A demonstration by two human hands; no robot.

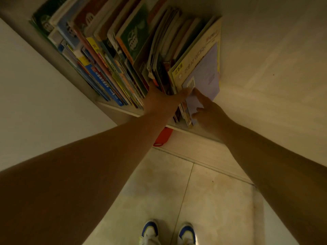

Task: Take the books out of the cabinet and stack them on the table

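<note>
Sneakers (168, 232) on pale floor tiles (212, 200); both hands (180, 103) at shelved books (123, 50).

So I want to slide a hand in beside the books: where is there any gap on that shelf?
Hardly any: the books pack the shelf wall to wall. The left hand and right hand already crowd its right end. Only the shelf's front lip is bare.

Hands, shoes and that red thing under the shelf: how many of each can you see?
Hands: 2, left and right, both at the books
Shoes: 2, left and right
Red thing: 1
Total: 5
</note>
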